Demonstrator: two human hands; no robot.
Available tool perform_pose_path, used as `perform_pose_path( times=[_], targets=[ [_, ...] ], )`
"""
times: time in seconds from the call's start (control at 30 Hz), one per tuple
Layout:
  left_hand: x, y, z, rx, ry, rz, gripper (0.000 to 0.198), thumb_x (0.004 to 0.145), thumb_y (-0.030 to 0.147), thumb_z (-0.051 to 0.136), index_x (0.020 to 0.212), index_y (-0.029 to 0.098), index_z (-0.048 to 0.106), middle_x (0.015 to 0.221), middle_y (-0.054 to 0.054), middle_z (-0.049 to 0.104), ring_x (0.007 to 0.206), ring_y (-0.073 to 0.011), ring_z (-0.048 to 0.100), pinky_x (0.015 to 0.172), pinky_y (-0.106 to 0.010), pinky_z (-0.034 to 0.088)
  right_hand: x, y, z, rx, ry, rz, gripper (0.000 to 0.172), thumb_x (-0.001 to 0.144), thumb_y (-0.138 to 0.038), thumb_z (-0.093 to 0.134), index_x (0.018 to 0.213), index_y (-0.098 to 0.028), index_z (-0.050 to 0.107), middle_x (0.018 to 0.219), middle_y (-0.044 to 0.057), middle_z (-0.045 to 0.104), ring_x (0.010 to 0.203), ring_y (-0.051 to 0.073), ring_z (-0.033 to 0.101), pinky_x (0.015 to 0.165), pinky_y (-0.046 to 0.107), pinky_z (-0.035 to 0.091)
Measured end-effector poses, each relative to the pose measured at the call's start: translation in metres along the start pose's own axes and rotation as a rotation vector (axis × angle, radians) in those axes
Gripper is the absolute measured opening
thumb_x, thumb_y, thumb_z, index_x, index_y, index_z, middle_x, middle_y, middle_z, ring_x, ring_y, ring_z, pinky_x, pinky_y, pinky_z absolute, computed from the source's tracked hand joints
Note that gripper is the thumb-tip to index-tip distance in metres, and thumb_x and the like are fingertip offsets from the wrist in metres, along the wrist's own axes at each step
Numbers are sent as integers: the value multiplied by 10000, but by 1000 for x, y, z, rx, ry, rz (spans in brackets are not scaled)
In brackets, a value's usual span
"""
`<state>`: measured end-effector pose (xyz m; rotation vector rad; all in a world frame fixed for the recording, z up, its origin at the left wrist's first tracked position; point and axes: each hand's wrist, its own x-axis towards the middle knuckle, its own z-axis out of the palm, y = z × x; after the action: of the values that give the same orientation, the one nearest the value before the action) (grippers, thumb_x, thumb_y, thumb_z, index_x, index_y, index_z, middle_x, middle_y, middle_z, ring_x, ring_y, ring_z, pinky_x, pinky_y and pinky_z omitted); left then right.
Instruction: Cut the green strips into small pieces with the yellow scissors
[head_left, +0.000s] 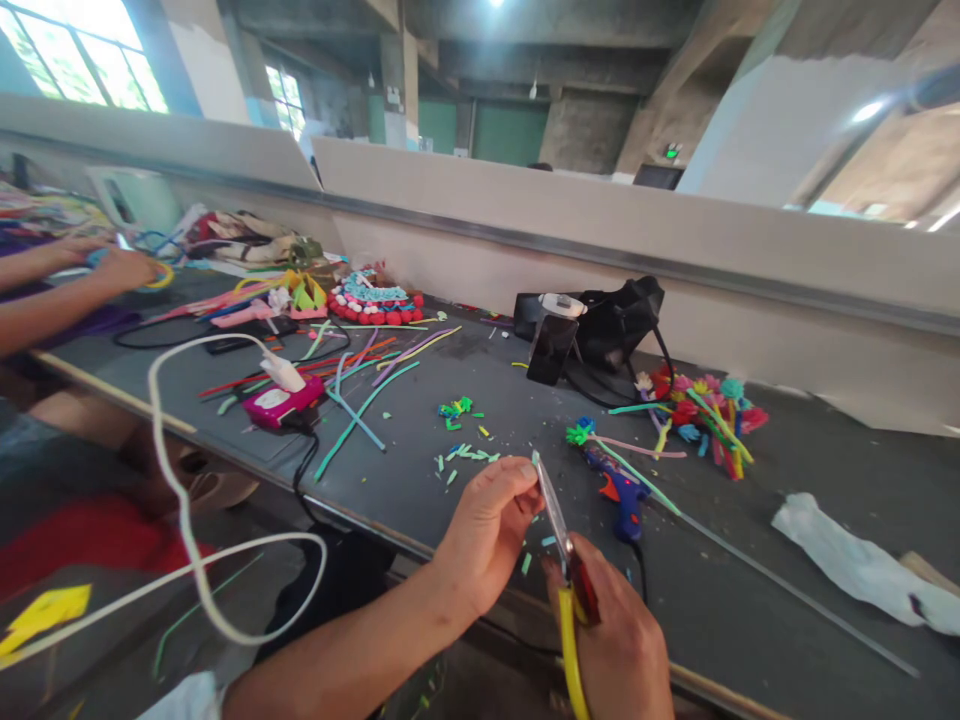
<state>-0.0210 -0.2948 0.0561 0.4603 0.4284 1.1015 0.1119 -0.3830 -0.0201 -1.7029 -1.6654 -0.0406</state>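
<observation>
My right hand [619, 640] grips a pair of scissors [559, 525] with red and yellow handles, blades pointing up and away. My left hand [487, 530] pinches a tiny green piece at the blade tips, too small to name. Both hands hover over the near edge of a dark grey table [750, 590]. Small green cuttings [465, 455] lie scattered just beyond my left hand. A blue and red glue gun [619, 485] rests on the table right behind the scissors, with a thin green stem [637, 475] across it.
A pile of colourful pipe-cleaner flowers [701, 415] lies at right, a black bag [611, 325] and phone [551, 348] behind. Long coloured stems [360, 385], a pink device [281, 405] with white cable [172, 480] sit left. Another person's hands [112, 268] work far left. White cloth [862, 565] right.
</observation>
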Motion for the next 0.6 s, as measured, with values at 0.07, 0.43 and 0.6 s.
perform_pose_path(
  times=[0.07, 0.43, 0.6],
  targets=[
    [0, 0, 1, -4, -1, 0, 103, 733, 191, 733, 693, 133, 659, 666, 14, 574, 640, -92, 487, 664, -247, 390, -1, 1, -1, 9, -7, -13, 350, 957, -399, 532, 1183, -170, 668, 1010, 95, 759, 810, 209, 742, 680, 257, 559],
    [-2, -1, 0, -28, 18, 3, 97, 732, 187, 732, 695, 137, 657, 679, 16, 587, 640, -91, 505, 656, -246, 392, 2, -10, 0, 3, -24, 43, 352, 976, -415, 468, 1174, -195, 659, 982, 83, 753, 782, 202, 736, 667, 251, 551],
    [-1, -2, 2, -29, 38, -14, 112, 721, 203, 745, 694, 138, 659, 675, 17, 584, 637, -91, 504, 655, -248, 392, 2, -5, -2, -19, -49, -7, 346, 967, -388, 473, 1184, -189, 654, 986, 89, 757, 787, 206, 743, 668, 251, 566]
  ],
)
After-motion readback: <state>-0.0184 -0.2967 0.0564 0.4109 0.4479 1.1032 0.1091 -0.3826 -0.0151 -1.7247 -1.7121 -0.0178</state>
